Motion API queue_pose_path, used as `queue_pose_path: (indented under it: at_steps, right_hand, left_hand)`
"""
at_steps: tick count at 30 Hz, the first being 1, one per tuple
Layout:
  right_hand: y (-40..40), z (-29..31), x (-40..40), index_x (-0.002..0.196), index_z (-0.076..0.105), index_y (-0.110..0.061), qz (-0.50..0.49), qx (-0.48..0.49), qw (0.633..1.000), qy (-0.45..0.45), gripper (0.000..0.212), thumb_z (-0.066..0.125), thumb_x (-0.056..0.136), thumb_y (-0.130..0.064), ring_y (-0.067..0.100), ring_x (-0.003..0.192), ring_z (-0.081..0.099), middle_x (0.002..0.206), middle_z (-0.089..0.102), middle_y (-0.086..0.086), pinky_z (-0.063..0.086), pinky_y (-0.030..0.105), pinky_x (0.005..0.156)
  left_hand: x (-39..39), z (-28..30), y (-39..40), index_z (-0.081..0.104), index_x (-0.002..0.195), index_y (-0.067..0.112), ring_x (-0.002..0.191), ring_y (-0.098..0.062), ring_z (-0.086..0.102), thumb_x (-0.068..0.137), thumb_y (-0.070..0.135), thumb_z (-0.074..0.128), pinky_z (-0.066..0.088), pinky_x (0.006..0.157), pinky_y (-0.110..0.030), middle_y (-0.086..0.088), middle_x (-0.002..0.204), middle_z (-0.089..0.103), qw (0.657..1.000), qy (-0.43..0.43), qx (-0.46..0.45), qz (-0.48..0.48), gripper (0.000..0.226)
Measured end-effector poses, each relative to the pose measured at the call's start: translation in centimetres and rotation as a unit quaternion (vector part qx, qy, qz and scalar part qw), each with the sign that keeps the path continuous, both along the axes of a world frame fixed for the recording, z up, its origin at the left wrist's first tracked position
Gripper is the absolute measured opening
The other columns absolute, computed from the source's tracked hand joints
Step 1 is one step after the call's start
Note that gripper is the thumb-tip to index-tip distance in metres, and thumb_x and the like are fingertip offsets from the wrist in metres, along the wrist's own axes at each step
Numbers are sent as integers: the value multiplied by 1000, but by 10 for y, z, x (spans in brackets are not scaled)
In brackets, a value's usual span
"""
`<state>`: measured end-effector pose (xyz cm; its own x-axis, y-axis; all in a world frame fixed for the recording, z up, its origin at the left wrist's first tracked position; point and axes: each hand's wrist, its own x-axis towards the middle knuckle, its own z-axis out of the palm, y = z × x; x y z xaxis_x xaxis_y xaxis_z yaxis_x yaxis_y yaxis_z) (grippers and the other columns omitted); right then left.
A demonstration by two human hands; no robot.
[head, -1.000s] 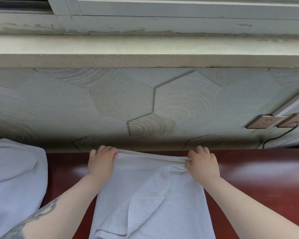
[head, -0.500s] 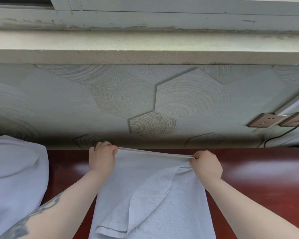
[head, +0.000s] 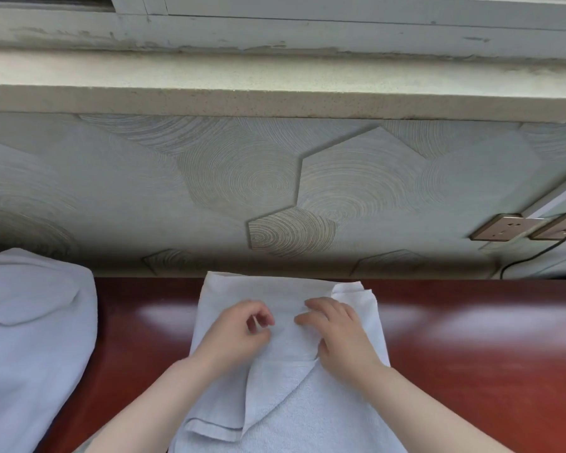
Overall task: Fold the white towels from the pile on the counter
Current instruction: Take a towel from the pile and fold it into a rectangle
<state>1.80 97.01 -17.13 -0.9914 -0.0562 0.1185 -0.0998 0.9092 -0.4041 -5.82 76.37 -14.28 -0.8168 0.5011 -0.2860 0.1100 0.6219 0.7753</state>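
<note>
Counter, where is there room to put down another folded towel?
The widest bare patch of red counter lies right of the towel being folded, reaching the picture's right edge. A narrower bare strip runs between that towel and the towel pile on the left. The middle is crowded: left hand and right hand are over the towel.

right side: bare counter (head: 471, 348), you've got room
left: towel pile (head: 30, 338) blocks you
top: wall (head: 275, 191) right behind

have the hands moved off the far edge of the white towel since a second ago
Yes. Both the left hand and right hand drew back from the textured grey wall toward the middle of the white terry towel.
</note>
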Motion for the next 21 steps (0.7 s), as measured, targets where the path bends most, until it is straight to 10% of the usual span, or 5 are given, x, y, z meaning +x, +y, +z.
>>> queue_pose_path:
  at_steps: [7, 10, 14, 21]
  right_hand:
    - [0, 10, -9, 97, 66, -24, 34, -24, 997, -67, 24, 59, 75, -32, 16, 111, 56, 108, 64, -10, 29, 21, 97]
    - [-7, 14, -10, 96, 68, -23, 9, -62, 993, -97, 44, 44, 80, -55, 8, 108, 51, 107, 63, -12, 30, 19, 95]
    - [-18, 13, -10, 102, 70, -13, -67, -87, 989, -103, 28, 52, 92, -32, 17, 108, 53, 109, 65, -2, 38, 27, 94]
    - [-39, 29, -2, 112, 65, -20, -46, -160, 981, -96, 40, 53, 77, -36, 12, 100, 50, 104, 60, -12, 33, 19, 85]
  left_hand:
    - [37, 13, -9, 14, 139, 38, 123, -4, 29, 51, 58, 82, 38, 103, -29, 19, 131, 25, 965, -59, -184, -177, 112]
    - [39, 11, -8, 28, 125, 35, 114, -7, 33, 61, 45, 76, 43, 94, -29, 18, 123, 27, 968, -3, -181, -176, 81]
    - [35, -6, -15, 53, 108, 26, 109, -5, 40, 74, 31, 66, 44, 92, -24, 18, 119, 37, 981, -4, -135, -141, 37]
    - [1, 19, -35, 64, 77, 11, 67, -12, 57, 54, 27, 73, 44, 60, -28, 6, 71, 64, 970, -99, 54, 217, 30]
